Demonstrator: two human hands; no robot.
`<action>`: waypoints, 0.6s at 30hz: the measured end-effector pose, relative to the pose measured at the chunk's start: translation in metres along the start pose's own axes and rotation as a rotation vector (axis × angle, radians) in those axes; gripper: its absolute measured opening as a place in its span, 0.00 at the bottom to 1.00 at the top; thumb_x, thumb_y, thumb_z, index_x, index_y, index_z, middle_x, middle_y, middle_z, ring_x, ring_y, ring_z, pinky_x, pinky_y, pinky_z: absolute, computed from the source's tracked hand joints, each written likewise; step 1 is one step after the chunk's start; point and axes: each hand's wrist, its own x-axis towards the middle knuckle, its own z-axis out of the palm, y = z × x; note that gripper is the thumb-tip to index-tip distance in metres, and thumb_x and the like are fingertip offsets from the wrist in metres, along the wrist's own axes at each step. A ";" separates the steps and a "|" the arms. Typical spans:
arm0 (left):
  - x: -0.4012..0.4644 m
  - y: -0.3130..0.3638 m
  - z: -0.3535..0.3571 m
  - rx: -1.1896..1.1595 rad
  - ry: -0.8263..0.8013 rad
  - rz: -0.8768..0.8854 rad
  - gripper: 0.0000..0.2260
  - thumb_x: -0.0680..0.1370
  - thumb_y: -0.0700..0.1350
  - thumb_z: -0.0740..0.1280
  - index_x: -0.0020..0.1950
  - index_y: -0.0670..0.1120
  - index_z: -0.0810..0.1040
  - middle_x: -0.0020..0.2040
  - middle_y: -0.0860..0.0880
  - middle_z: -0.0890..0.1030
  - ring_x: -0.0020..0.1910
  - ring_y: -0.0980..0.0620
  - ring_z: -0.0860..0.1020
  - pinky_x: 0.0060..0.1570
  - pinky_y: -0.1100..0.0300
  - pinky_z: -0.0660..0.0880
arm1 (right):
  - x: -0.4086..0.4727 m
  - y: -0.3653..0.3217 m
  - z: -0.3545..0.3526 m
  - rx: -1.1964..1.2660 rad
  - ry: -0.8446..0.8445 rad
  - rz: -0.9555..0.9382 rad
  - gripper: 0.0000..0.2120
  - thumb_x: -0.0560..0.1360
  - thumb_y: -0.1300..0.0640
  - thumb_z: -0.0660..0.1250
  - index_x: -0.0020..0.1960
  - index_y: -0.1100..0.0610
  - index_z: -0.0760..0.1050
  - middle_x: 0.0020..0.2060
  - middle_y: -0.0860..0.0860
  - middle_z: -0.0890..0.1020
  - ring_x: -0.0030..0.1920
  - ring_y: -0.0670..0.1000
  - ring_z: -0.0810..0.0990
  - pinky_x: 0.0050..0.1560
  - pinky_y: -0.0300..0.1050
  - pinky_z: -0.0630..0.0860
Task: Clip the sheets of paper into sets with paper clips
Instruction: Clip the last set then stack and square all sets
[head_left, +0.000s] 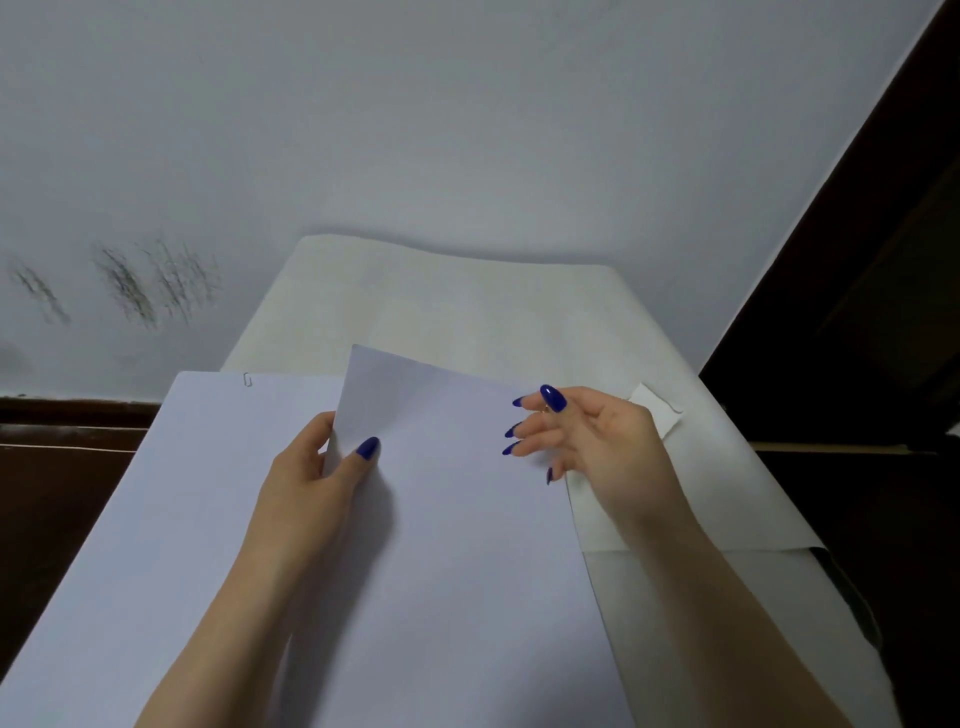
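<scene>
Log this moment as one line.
left hand: grips loose sheets | right hand: at sheets' right edge, possibly pinching a clip | clipped set: lying left, paper clip on top edge

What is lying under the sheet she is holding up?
Under the held sheet lies a clipped paper set, its paper clip at the top edge. Whatever lies under the sheet's middle is hidden.

Ahead of me, a pale grey wall (467, 130) with dark scuff marks (135, 286) at its left — a white cloth (467, 312) covers the table, dark wood furniture (857, 312) standing to my right.
</scene>
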 end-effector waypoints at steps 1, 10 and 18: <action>0.000 0.000 0.001 0.001 -0.002 0.002 0.06 0.78 0.46 0.67 0.51 0.58 0.79 0.40 0.54 0.86 0.35 0.54 0.85 0.35 0.58 0.77 | 0.003 0.001 0.004 -0.019 -0.008 -0.025 0.11 0.80 0.60 0.61 0.45 0.62 0.80 0.32 0.54 0.84 0.32 0.52 0.84 0.24 0.37 0.72; -0.003 0.000 0.004 -0.016 -0.063 0.025 0.07 0.78 0.46 0.67 0.50 0.58 0.80 0.40 0.57 0.87 0.35 0.54 0.85 0.36 0.59 0.78 | 0.026 0.007 0.021 -0.219 0.039 -0.242 0.04 0.71 0.58 0.72 0.39 0.52 0.84 0.48 0.46 0.84 0.50 0.36 0.80 0.44 0.26 0.73; -0.004 0.001 0.006 -0.059 -0.140 -0.025 0.08 0.78 0.44 0.67 0.52 0.56 0.81 0.45 0.54 0.87 0.40 0.53 0.85 0.40 0.60 0.77 | 0.022 0.016 0.018 -0.306 -0.021 -0.199 0.07 0.72 0.55 0.71 0.36 0.49 0.82 0.37 0.40 0.84 0.44 0.38 0.82 0.62 0.38 0.71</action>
